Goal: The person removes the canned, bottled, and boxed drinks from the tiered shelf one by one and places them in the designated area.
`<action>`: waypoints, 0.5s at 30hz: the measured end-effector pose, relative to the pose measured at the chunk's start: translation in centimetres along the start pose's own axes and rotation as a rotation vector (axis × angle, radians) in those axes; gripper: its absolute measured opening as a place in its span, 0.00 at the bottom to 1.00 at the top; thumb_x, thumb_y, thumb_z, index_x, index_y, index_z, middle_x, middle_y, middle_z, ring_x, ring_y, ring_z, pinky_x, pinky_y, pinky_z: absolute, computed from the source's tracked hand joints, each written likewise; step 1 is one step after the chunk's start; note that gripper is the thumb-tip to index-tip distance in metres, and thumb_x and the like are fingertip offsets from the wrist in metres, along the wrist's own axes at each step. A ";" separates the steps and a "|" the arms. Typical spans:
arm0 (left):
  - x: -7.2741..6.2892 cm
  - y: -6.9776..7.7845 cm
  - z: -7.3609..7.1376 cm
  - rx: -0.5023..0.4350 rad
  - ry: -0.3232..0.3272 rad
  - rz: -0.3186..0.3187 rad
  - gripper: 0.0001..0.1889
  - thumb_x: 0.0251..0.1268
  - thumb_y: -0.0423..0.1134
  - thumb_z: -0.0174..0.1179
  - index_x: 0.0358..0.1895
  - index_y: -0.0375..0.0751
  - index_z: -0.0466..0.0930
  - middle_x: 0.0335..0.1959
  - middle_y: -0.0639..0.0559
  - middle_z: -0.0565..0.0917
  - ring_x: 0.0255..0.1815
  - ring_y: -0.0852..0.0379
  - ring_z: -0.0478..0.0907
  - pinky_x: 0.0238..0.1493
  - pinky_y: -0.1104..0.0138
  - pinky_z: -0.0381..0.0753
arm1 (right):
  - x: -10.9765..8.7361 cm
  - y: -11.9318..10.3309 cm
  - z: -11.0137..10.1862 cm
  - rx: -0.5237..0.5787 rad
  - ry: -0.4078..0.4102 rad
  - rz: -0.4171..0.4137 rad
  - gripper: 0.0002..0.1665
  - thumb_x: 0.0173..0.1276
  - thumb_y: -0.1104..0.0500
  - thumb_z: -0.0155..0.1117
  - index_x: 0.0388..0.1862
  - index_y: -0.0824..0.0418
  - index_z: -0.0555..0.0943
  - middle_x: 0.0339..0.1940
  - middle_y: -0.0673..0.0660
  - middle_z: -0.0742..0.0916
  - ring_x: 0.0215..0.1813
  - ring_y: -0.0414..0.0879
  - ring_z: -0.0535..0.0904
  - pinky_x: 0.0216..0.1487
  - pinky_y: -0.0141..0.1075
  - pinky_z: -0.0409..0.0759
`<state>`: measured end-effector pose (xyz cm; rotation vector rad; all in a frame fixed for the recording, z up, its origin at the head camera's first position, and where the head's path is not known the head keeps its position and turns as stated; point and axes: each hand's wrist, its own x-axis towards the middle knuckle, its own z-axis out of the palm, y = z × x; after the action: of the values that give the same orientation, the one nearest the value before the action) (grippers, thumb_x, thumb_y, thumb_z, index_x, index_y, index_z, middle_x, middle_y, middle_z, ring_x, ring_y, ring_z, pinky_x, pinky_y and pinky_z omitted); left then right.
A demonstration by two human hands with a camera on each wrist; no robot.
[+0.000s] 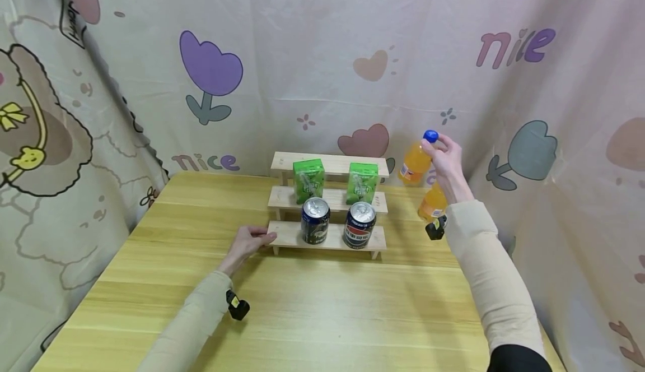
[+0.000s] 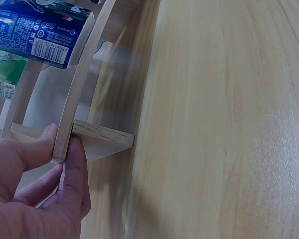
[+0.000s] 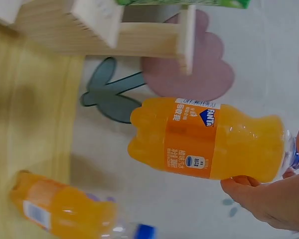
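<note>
My left hand (image 1: pixel 249 243) pinches the left end of the lowest step of a three-tier wooden rack (image 1: pixel 289 236), thumb above and fingers below. Up in the air to the right of the rack, my right hand (image 1: pixel 446 162) grips an orange soda bottle (image 3: pixel 204 142) by its neck, just under the blue cap. A second orange soda bottle (image 3: pixel 65 206) stands on the table, partly behind the right forearm in the head view. Two dark blue soda cans (image 1: pixel 315 222) stand on the lowest step. On the middle step are two green drink cartons (image 1: pixel 309 181). The top step (image 1: pixel 330 163) holds nothing.
The rack stands toward the back of a light wooden table (image 1: pixel 322 310). A printed curtain (image 1: pixel 302 52) hangs close behind the table and along both sides.
</note>
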<state>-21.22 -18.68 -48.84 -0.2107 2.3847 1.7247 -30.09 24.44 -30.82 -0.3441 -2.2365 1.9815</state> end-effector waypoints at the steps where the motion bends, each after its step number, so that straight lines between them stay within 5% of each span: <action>1: 0.0 0.0 0.0 -0.001 -0.005 0.001 0.22 0.68 0.37 0.65 0.56 0.20 0.78 0.45 0.34 0.88 0.34 0.63 0.82 0.43 0.66 0.85 | 0.1 0.5 -0.1 -0.004 0.003 0.010 0.34 0.74 0.46 0.61 0.75 0.51 0.67 0.57 0.47 0.78 0.69 0.49 0.69 0.81 0.53 0.57; 5: -0.2 0.1 0.0 -0.007 -0.018 -0.002 0.22 0.69 0.37 0.65 0.57 0.21 0.78 0.46 0.34 0.87 0.34 0.62 0.82 0.44 0.66 0.85 | 0.6 2.6 -0.4 -0.007 0.005 0.054 0.34 0.75 0.48 0.61 0.76 0.53 0.66 0.56 0.46 0.78 0.61 0.45 0.70 0.72 0.47 0.65; 9: -0.4 0.0 0.1 -0.017 -0.015 0.000 0.22 0.69 0.36 0.65 0.57 0.20 0.77 0.47 0.32 0.87 0.34 0.62 0.82 0.44 0.66 0.85 | 0.8 4.6 -0.4 0.005 0.003 0.086 0.34 0.76 0.50 0.61 0.77 0.55 0.65 0.50 0.43 0.78 0.67 0.48 0.70 0.76 0.43 0.64; 15: -0.3 0.0 0.1 -0.024 -0.005 -0.002 0.22 0.68 0.36 0.65 0.56 0.20 0.77 0.48 0.30 0.86 0.34 0.63 0.82 0.44 0.66 0.85 | 1.1 7.4 0.0 0.016 0.014 0.099 0.35 0.77 0.54 0.59 0.78 0.58 0.62 0.67 0.57 0.74 0.78 0.55 0.61 0.84 0.51 0.51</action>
<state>-20.94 -18.58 -48.85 -0.2117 2.3609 1.7520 -30.52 25.54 -38.17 -0.4743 -2.2348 2.0366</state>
